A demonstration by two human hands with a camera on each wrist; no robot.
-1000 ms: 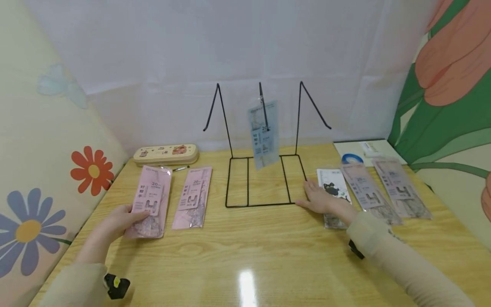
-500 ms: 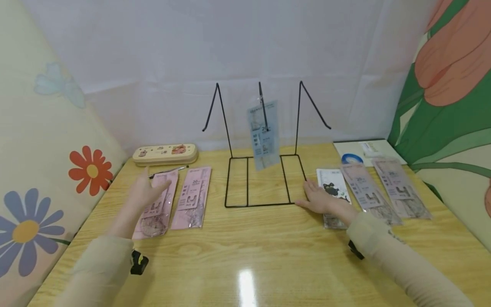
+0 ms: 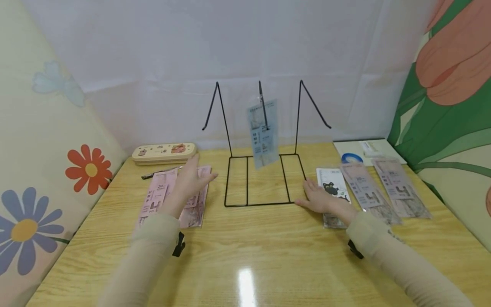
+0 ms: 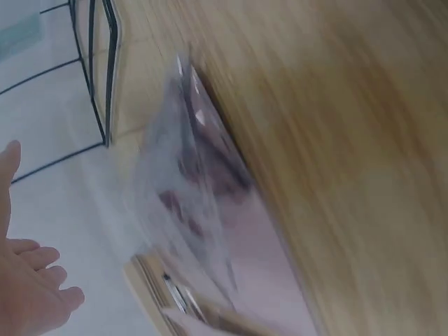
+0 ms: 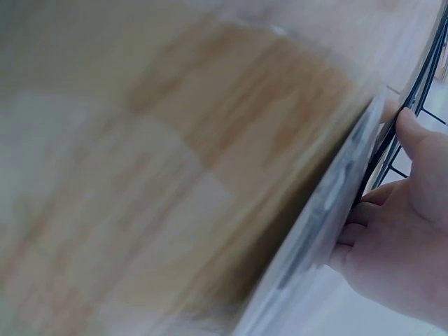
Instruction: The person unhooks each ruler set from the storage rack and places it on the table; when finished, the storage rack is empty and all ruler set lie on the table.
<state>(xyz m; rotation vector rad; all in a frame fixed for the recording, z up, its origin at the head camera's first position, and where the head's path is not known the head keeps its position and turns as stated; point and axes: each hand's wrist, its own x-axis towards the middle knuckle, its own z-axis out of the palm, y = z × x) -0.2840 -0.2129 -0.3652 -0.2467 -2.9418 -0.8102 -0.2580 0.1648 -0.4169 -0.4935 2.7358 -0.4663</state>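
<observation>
My left hand (image 3: 188,183) hovers over the second pink packet (image 3: 194,215), its fingers extended and thumb spread, holding nothing. The left wrist view shows that hand (image 4: 35,287) at the left edge, apart from the clear-wrapped packet (image 4: 262,259). Beside it lies another pink packet (image 3: 153,196), partly covered by my arm. My right hand (image 3: 318,199) rests against the right side of the black wire rack (image 3: 247,183), fingers and thumb spread at its front corner. A blue packet (image 3: 266,149) hangs from the rack's middle hook. Under my right wrist lies a white packet with a black cat (image 3: 333,187).
Two greyish-pink packets (image 3: 362,185) lie to the right, near a blue tape roll (image 3: 351,158) and a flat white box (image 3: 385,149). A cream pencil case (image 3: 165,153) sits at the back left, with a dark pen (image 3: 147,176) in front. The rack's two outer hooks stick out forward.
My left hand has let go of the leftmost pink packet and moved right, over the second one. That leftmost packet lies slightly further right. My right hand and the rack have stayed put.
</observation>
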